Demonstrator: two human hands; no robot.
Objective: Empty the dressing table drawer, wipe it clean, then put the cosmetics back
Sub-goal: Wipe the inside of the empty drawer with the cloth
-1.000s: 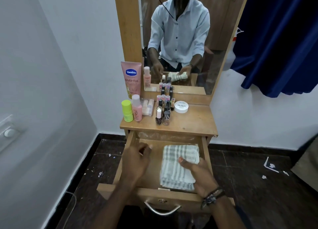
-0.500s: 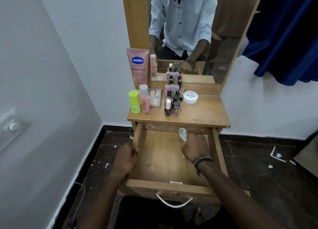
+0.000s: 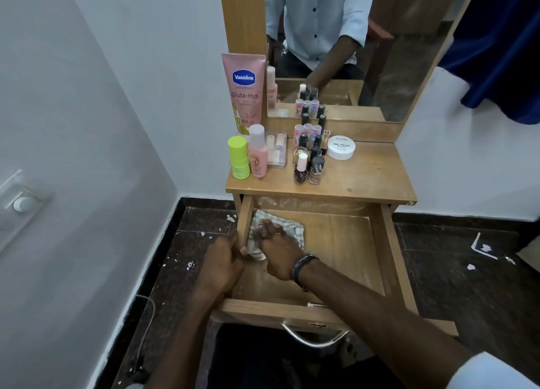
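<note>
Wiping step in hand: my right hand [image 3: 279, 253] presses the grey-and-white checked cloth [image 3: 287, 225], fingers laid flat, into the open wooden drawer's [image 3: 344, 242] back-left corner while my left hand [image 3: 223, 261] grips its left wall; next, the right side.

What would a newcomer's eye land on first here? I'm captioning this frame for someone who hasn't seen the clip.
Probably the open drawer, where the right hand presses a striped cloth into its far-left corner while the left hand grips the drawer's left wall. Next, the cosmetics crowded on the tabletop above: a tall pink Vaseline tube against the mirror frame and a cluster of nail polish bottles.
</note>
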